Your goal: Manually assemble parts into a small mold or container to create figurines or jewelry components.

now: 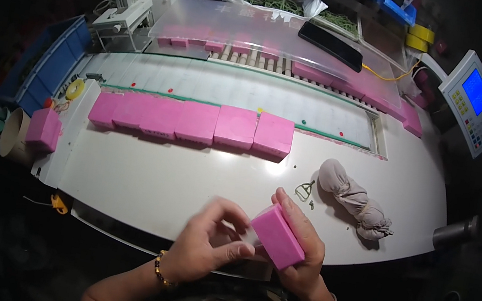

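A small pink box (278,238) is tilted in my right hand (311,255), its fingers stretched along the far right side and the palm under it. My left hand (209,234) is beside the box's left end, thumb and fingers apart and curved, the fingers slightly blurred. I see nothing between them. Past my hands a row of several pink boxes (198,122) stands along the conveyor's near edge. A small green metal-like frame (304,190) lies on the table, with tiny bits around it.
A tied grey cloth bundle (354,198) lies at the right. The white conveyor (226,87) crosses behind the row. Another pink box (43,130) stands at the left near a blue crate (45,63). A control panel (473,103) rises at the right; a black phone (331,46) rests on the clear cover.
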Demonstrator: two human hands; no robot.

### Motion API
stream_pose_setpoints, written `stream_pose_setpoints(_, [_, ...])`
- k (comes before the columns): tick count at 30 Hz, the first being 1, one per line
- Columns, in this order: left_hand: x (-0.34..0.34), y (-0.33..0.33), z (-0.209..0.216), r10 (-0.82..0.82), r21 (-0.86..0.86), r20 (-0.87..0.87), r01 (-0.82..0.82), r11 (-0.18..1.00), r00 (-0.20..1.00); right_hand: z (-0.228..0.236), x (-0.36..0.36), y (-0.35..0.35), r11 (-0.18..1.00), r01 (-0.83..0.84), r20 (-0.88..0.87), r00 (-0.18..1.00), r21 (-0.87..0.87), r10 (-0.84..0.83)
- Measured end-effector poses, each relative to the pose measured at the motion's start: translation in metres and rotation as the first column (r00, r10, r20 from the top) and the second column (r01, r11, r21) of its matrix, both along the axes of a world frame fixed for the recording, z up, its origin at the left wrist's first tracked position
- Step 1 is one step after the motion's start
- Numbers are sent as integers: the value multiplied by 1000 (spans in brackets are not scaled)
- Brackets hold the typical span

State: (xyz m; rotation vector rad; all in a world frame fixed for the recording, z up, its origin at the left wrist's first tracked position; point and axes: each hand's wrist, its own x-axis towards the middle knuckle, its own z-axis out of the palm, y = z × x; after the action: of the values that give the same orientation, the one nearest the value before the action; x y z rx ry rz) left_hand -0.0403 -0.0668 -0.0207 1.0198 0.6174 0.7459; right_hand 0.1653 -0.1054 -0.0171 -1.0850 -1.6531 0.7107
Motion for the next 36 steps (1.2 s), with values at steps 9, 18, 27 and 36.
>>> stream_pose_setpoints(9, [15,-15,5,-206,-72,84,212,975,975,-4,-7,-14,993,-30,47,999,115,25])
stream_pose_setpoints(18, [35,-40,6,-21,121,-71,30,992,997,-10,-31,-30,948,-24,-651,733,-316,-199])
stream_pose_setpoints(27, [51,-41,10,62,449,-52,-32,893,997,13,-21,-11,885,-131,-868,302,-448,-394])
stream_pose_setpoints(36, [-30,1,6,278,359,-383,-136,924,881,4,10,4,887,-256,-873,413,-383,-258])
